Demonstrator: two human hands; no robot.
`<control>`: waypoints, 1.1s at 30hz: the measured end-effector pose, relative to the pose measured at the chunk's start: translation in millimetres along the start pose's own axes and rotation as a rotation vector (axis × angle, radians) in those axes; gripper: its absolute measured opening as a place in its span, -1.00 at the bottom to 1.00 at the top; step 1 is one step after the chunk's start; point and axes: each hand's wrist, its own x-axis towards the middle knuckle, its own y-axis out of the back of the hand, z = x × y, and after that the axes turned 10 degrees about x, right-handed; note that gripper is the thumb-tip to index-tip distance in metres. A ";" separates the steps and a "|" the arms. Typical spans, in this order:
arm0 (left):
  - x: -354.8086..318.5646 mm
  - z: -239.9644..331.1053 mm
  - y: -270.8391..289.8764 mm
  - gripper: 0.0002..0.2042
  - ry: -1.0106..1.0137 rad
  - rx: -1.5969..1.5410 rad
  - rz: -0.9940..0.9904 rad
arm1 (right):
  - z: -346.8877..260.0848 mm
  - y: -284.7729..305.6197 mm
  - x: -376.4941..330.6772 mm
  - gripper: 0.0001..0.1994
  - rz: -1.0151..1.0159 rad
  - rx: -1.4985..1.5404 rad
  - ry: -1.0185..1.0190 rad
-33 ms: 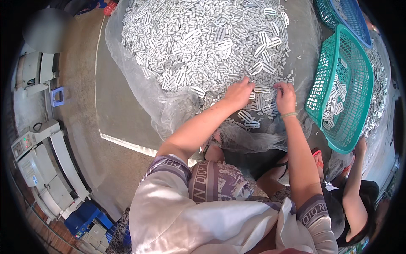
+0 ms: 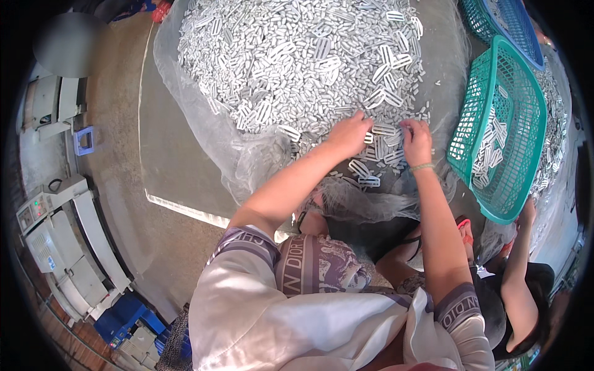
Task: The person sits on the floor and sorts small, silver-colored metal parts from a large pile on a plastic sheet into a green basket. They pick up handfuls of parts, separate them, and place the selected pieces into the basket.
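A big heap of small silver-grey pellets (image 2: 278, 80) lies before me, with flat slotted metal buckles (image 2: 323, 48) scattered through it. My left hand (image 2: 351, 134) is at the heap's near edge, its fingers curled down among the pieces; what they grip is hidden. A cluster of slotted buckles (image 2: 385, 143) lies between my hands. On the cluster's right side, my right hand (image 2: 419, 142) has thumb and forefinger drawn together in a pinch. Anything held there is too small to make out. Loose buckles (image 2: 368, 182) rest nearer to me.
Clear plastic sheeting (image 2: 247, 161) edges the heap on the grey table (image 2: 179, 161). A green basket (image 2: 455, 151) with buckles inside stands at the right, near a blue basket (image 2: 526, 31). Beside me at the right, another person's arm (image 2: 520, 284) reaches up. Machines (image 2: 74, 241) stand at the left.
My left hand has drawn back very slightly to the left, showing more of a buckle beside its fingers. A buckle between the hands has shifted a little. My right hand is nearly still.
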 end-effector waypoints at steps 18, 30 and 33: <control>24.2 -32.8 26.3 -0.75 0.139 -1.217 -0.230 | 30.7 41.2 11.5 -0.84 0.044 1.050 -0.639; -8.3 3.5 17.2 -0.54 -0.069 -0.013 -0.054 | -9.3 -15.9 -9.8 -0.56 -0.340 -0.171 -0.201; -17.0 11.9 8.0 -0.44 -0.091 0.181 -0.067 | -58.8 -14.7 -16.2 -0.45 -0.409 -0.409 -0.282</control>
